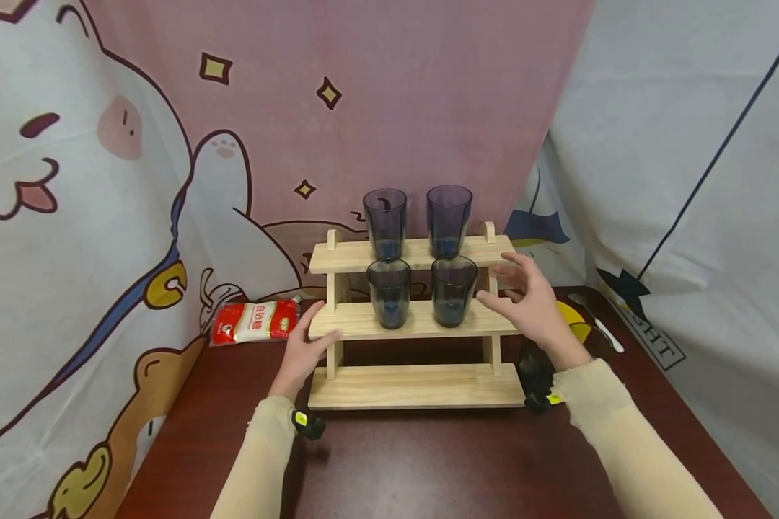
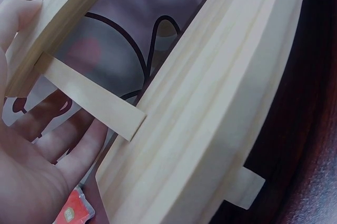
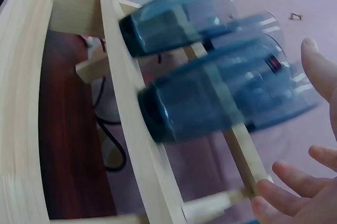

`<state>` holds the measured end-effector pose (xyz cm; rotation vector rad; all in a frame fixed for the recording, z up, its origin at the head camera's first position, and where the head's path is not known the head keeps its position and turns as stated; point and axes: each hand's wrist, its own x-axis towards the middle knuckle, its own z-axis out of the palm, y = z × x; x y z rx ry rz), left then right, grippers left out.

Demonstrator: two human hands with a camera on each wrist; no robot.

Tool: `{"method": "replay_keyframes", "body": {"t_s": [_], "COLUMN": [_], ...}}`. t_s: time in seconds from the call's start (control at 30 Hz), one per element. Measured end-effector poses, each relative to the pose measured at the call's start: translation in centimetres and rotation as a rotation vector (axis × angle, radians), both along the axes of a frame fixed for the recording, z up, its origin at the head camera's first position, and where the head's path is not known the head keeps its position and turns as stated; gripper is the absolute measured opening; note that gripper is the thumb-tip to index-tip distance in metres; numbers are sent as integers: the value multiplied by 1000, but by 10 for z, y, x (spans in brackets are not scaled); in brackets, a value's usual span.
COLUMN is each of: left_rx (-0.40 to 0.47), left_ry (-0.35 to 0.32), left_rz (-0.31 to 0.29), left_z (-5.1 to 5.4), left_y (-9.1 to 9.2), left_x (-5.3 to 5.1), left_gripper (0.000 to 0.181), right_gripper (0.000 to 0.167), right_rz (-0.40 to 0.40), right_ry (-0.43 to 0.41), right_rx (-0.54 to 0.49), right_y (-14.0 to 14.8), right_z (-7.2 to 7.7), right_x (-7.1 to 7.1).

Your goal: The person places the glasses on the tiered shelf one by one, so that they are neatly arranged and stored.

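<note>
A three-tier wooden display rack [image 1: 415,388] stands on the table. Two dark tinted glasses, left [image 1: 386,225] and right [image 1: 449,222], stand upright on its top tier. On the middle tier are two more, left [image 1: 389,297] and right [image 1: 453,297]. My left hand [image 1: 298,355] grips the left end of the middle tier; in the left wrist view its thumb [image 2: 21,16] lies on the board and the fingers go behind the upright. At the rack's right end my right hand [image 1: 531,306] is held with spread fingers, beside the right middle-tier glass, holding nothing.
A red and white packet [image 1: 254,321] lies left of the rack. Behind the right hand are a yellow item [image 1: 574,322], a white-handled utensil [image 1: 609,336] and a dark object [image 1: 535,367], partly hidden. Printed cloth [image 1: 428,94] hangs close behind the rack.
</note>
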<state>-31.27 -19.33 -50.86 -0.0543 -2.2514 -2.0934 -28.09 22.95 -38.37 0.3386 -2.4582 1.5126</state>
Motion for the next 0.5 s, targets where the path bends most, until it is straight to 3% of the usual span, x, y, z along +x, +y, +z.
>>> {"method": "replay_keyframes", "body": {"t_s": [0.2, 0.5], "left_rx": [-18, -1], "left_ry": [-1, -7], "left_rz": [3, -13], "left_z": [1, 0], "left_y": [0, -1], "left_x": [1, -1], "left_gripper": [78, 78], "right_gripper": [87, 85], "right_rz": [-76, -166], "right_ry": [54, 64], "right_rx": [108, 270], "right_y": [33, 88], "right_z": [-5, -28], "right_x": [12, 29]}}
